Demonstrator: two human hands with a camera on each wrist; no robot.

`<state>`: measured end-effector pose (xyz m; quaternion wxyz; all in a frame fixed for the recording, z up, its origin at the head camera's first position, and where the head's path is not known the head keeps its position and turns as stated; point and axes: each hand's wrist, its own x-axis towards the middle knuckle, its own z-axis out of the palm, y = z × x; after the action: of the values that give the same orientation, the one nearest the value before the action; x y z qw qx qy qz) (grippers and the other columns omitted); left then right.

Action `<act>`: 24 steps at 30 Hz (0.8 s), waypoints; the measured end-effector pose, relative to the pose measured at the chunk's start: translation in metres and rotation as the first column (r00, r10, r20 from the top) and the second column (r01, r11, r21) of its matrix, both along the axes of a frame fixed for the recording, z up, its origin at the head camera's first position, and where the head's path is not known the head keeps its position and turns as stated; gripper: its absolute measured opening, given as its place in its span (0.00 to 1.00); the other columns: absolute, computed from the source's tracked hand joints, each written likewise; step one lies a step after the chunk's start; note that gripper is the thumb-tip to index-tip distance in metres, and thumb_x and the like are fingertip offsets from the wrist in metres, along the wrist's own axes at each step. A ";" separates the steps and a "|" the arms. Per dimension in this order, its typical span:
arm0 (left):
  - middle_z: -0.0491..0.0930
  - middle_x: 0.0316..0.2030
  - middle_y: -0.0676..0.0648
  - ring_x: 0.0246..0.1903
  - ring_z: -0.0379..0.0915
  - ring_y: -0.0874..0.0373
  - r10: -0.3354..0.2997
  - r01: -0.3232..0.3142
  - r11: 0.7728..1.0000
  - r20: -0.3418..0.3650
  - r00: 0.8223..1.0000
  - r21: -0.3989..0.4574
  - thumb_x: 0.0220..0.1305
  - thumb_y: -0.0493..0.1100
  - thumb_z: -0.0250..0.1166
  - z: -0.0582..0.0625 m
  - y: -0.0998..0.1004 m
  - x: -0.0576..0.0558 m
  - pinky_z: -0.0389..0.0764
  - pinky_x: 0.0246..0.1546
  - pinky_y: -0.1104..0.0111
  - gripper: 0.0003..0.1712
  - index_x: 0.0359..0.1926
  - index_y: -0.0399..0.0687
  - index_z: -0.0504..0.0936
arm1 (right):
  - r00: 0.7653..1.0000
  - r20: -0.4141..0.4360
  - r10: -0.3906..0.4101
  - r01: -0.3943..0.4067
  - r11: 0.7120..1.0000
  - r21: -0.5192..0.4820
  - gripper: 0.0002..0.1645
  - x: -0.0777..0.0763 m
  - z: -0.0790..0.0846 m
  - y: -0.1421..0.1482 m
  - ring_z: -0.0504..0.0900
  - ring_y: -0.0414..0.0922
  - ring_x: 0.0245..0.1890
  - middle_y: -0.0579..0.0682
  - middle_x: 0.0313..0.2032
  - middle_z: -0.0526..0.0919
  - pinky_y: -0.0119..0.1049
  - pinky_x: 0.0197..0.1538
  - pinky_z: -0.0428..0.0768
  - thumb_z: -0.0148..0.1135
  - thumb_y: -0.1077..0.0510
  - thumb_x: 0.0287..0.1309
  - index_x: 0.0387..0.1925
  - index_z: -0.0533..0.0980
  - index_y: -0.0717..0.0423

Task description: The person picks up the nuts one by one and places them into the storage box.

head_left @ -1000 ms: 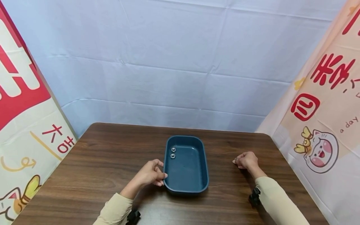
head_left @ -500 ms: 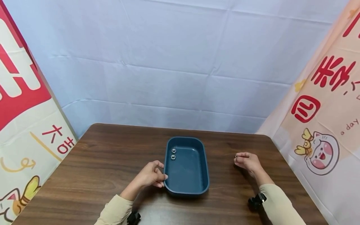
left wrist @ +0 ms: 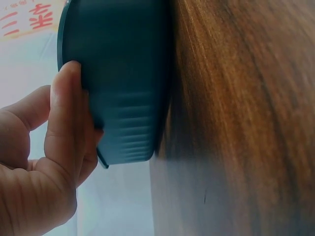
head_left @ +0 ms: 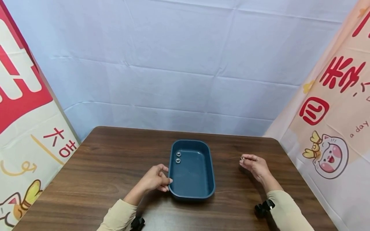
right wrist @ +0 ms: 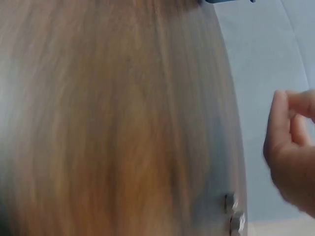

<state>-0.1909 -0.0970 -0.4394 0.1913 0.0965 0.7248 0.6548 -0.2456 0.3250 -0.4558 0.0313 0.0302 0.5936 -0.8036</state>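
My left hand pinches the left rim of a dark blue rectangular tray, its thumb over the rim. In the left wrist view the fingers lie along the tray's ribbed outer wall. Inside the tray, near its left wall, lie two metal hex nuts, the far nut and the near nut. Right of the tray, my right hand pinches another small metal nut between thumb and index finger, above the table. The right wrist view shows the fingertips pressed together, the nut hidden there.
Two more metal nuts rest on the wooden table in the right wrist view. Behind the table hangs a pale cloth. Printed banners stand at the left and right.
My right hand has risen from the tabletop and turned, so the nut in its fingertips now shows. The left hand, the tray and the nuts in it have stayed put.
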 end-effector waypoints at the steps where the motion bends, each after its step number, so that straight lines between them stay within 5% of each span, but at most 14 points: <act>1: 0.75 0.19 0.42 0.15 0.75 0.56 0.000 0.000 1.000 0.001 1.000 -0.001 0.54 0.28 0.64 0.000 0.000 0.000 0.81 0.18 0.67 0.26 0.50 0.23 0.61 | 1.000 0.014 -0.004 0.004 1.000 0.006 0.15 0.000 0.001 -0.002 0.83 0.44 0.33 0.53 0.32 0.80 0.33 0.42 0.81 0.50 0.80 0.55 0.37 0.77 0.65; 12: 0.72 0.21 0.40 0.15 0.76 0.54 0.003 -0.003 1.000 0.013 1.000 0.031 0.52 0.28 0.65 -0.003 0.000 -0.001 0.81 0.18 0.66 0.21 0.42 0.28 0.63 | 0.996 0.071 0.052 -0.055 0.997 0.049 0.19 0.007 0.017 -0.024 0.82 0.44 0.34 0.55 0.34 0.80 0.35 0.44 0.80 0.51 0.79 0.55 0.51 0.67 0.79; 24: 0.72 0.20 0.42 0.15 0.76 0.55 0.008 -0.008 1.000 0.037 0.999 0.015 0.52 0.29 0.65 -0.001 0.001 -0.002 0.82 0.18 0.65 0.19 0.41 0.28 0.64 | 0.988 0.109 0.105 -0.114 0.990 0.083 0.23 -0.002 0.028 -0.043 0.82 0.44 0.35 0.55 0.34 0.78 0.36 0.46 0.79 0.50 0.79 0.55 0.54 0.62 0.81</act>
<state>-0.1928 -0.0964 -0.4407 0.2013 0.0830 0.7165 0.6628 -0.2475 0.2816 -0.4282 0.1050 0.0410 0.6270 -0.7708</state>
